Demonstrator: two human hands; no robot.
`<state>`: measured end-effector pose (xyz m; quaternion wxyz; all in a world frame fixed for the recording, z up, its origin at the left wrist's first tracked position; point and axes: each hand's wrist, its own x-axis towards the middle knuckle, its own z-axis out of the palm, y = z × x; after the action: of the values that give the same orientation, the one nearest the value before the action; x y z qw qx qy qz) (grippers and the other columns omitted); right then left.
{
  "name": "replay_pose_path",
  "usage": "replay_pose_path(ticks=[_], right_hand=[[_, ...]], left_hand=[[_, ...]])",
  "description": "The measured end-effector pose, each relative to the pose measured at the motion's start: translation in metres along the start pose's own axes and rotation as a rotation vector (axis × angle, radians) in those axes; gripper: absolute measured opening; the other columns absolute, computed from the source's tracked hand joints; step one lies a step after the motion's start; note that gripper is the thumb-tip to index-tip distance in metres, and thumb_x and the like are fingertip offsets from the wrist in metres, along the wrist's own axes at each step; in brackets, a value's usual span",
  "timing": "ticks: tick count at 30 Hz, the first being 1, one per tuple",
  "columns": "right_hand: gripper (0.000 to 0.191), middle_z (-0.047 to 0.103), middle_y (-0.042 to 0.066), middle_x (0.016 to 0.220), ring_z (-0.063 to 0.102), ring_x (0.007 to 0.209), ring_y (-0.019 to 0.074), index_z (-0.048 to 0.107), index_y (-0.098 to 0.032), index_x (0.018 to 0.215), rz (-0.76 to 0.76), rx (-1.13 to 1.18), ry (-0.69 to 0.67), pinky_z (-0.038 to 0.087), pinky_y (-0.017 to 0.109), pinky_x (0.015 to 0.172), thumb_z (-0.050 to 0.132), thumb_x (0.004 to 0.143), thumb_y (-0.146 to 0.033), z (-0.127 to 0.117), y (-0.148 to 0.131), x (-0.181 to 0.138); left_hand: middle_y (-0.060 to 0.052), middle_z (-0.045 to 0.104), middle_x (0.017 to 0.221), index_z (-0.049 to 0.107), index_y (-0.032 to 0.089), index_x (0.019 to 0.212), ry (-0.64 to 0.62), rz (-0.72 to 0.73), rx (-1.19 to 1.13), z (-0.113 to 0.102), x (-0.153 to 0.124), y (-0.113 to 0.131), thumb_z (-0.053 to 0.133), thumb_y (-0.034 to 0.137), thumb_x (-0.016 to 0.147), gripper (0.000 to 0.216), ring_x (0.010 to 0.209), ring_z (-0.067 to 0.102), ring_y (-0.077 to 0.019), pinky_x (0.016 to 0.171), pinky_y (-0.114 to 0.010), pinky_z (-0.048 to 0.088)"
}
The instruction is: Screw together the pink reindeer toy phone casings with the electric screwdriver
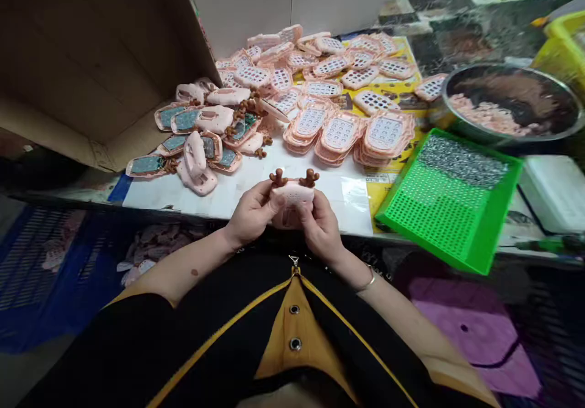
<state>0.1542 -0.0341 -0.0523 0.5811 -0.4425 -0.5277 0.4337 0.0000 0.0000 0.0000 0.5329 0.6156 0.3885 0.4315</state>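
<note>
Both my hands hold one pink toy phone shell [292, 196] with two brown antlers at its top, just above the table's front edge. My left hand [249, 216] grips its left side with fingers curled. My right hand [320, 225] grips the right side, thumb pressed on the back. The shell's back faces me. Behind it lie pink shells with green circuit boards [201, 137] and stacks of pink keypad fronts [340, 131].
A green perforated tray [450, 204] holding small metal screws stands tilted at the right. A metal bowl [509, 100] with pink parts sits behind it. An open cardboard box [91, 61] is at the left, a blue crate [41, 268] below the table.
</note>
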Motion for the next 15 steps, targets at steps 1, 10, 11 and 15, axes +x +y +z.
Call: replay_pose_path(ticks=[1, 10, 11, 15], right_hand=[[0.046, 0.073, 0.006, 0.107, 0.067, 0.089, 0.02, 0.06, -0.025, 0.118, -0.01, -0.011, -0.011, 0.057, 0.035, 0.083, 0.06, 0.092, -0.063, 0.001, 0.0, -0.001], [0.047, 0.074, 0.0, 0.111, 0.07, 0.099, 0.0176, 0.062, -0.033, 0.114, 0.186, 0.425, 0.114, 0.06, 0.037, 0.094, 0.07, 0.083, -0.067, 0.013, -0.001, 0.002], [0.045, 0.074, -0.002, 0.108, 0.07, 0.094, 0.0157, 0.062, -0.034, 0.114, 0.224, 0.505, 0.146, 0.061, 0.035, 0.09, 0.071, 0.082, -0.065, 0.014, -0.002, 0.002], [0.045, 0.073, -0.001, 0.109, 0.07, 0.1, 0.0165, 0.063, -0.035, 0.115, 0.316, 0.623, 0.18, 0.062, 0.033, 0.086, 0.072, 0.082, -0.063, 0.02, -0.008, 0.004]], left_hand=[[-0.015, 0.078, 0.115, 0.071, 0.014, 0.113, 0.025, 0.052, 0.065, 0.001, -0.003, 0.002, 0.064, 0.065, 0.089, 0.057, 0.104, 0.075, -0.0279, 0.097, -0.043, 0.056], [-0.015, 0.076, 0.121, 0.068, 0.014, 0.128, -0.005, 0.168, 0.412, 0.001, 0.002, 0.01, 0.064, 0.06, 0.089, 0.06, 0.112, 0.071, -0.0295, 0.122, -0.054, 0.033], [-0.018, 0.072, 0.13, 0.064, 0.014, 0.132, -0.022, 0.164, 0.429, 0.001, 0.002, 0.008, 0.063, 0.059, 0.09, 0.063, 0.12, 0.068, -0.0314, 0.122, -0.054, 0.033], [-0.02, 0.072, 0.129, 0.066, 0.012, 0.127, -0.004, 0.238, 0.583, 0.008, -0.004, 0.004, 0.059, 0.05, 0.094, 0.051, 0.125, 0.066, -0.0325, 0.126, -0.058, 0.022]])
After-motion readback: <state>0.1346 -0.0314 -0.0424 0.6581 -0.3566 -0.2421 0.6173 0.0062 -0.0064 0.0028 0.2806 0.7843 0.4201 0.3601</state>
